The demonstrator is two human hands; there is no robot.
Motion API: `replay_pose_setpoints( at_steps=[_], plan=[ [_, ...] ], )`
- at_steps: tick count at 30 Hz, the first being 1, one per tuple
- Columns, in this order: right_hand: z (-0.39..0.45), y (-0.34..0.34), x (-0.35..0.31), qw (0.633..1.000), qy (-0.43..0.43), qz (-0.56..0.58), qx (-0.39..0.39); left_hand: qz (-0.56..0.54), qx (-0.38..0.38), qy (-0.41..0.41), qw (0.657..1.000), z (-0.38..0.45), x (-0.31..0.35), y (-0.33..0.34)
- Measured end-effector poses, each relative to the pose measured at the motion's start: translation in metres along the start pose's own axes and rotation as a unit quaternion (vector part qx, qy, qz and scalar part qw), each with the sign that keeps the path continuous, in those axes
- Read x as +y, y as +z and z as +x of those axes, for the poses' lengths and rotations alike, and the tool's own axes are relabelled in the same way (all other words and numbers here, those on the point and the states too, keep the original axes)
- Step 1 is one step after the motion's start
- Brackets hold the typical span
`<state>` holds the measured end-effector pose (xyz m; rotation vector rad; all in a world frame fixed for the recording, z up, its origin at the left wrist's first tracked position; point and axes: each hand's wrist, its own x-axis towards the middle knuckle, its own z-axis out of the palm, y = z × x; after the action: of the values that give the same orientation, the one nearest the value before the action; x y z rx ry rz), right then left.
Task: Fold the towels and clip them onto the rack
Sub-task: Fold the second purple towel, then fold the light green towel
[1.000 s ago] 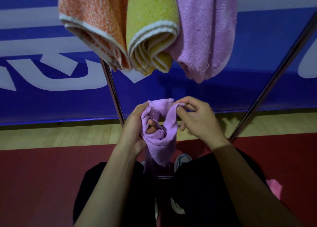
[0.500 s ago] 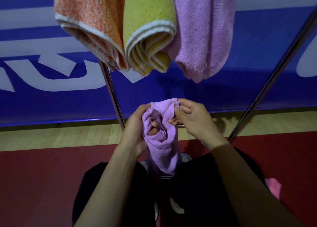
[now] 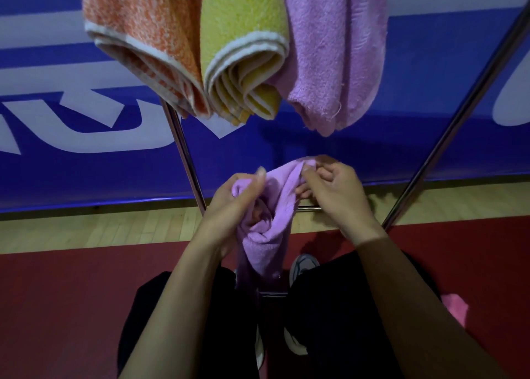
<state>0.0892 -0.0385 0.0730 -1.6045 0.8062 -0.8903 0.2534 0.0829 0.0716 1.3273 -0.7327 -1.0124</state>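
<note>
A small lilac towel [image 3: 272, 235] hangs bunched between my two hands at waist height, its lower end dangling toward my shoes. My left hand [image 3: 229, 206] grips its left side, fingers tucked into the folds. My right hand [image 3: 329, 195] pinches its upper right edge. Above, three folded towels hang from the rack: orange [image 3: 143, 40], yellow [image 3: 243, 48] and lilac [image 3: 335, 54]. The clips and top bar are out of view.
Two slanted metal rack legs [image 3: 183, 149] [image 3: 447, 132] flank my hands, joined by a low crossbar [image 3: 308, 208]. A blue banner wall [image 3: 86, 172] stands behind. A pink cloth [image 3: 456, 307] lies on the red floor at right.
My hands have drawn the lilac towel's top edge a little wider; my left thumb now lies over its left side and my right hand pinches higher on the right edge.
</note>
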Motion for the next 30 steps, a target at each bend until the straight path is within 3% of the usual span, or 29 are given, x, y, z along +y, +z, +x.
replay_pose_setpoints(
  at_steps=[3,5,7,10,14,19,22,26,30],
  plan=[
    [0.003,-0.012,0.004,0.999,0.004,-0.014,0.05,0.121,-0.107,0.021,0.987,-0.007,-0.002,-0.012],
    [0.005,-0.021,0.012,0.995,-0.001,-0.073,0.073,0.245,-0.097,0.016,0.965,-0.007,-0.009,-0.02],
    [0.007,-0.031,0.019,0.984,-0.011,-0.149,0.099,0.386,-0.065,0.028,0.92,-0.002,-0.015,-0.032],
    [0.008,-0.046,0.025,0.972,-0.027,-0.182,0.148,0.49,-0.042,0.014,0.871,0.003,-0.02,-0.047],
    [0.005,-0.063,0.026,0.978,-0.022,-0.125,0.163,0.533,0.008,-0.016,0.846,0.006,-0.025,-0.061],
    [0.002,-0.071,0.021,0.982,-0.031,-0.049,0.178,0.459,0.052,-0.084,0.883,0.006,-0.027,-0.076],
    [0.001,-0.072,0.018,0.982,-0.047,-0.033,0.18,0.431,0.034,-0.128,0.893,0.006,-0.03,-0.076],
    [-0.001,-0.069,0.01,0.979,-0.075,-0.023,0.187,0.472,-0.034,-0.199,0.858,0.003,-0.029,-0.071],
    [-0.004,-0.065,0.003,0.976,-0.103,-0.016,0.19,0.493,-0.038,-0.273,0.825,0.004,-0.025,-0.065]
  ],
)
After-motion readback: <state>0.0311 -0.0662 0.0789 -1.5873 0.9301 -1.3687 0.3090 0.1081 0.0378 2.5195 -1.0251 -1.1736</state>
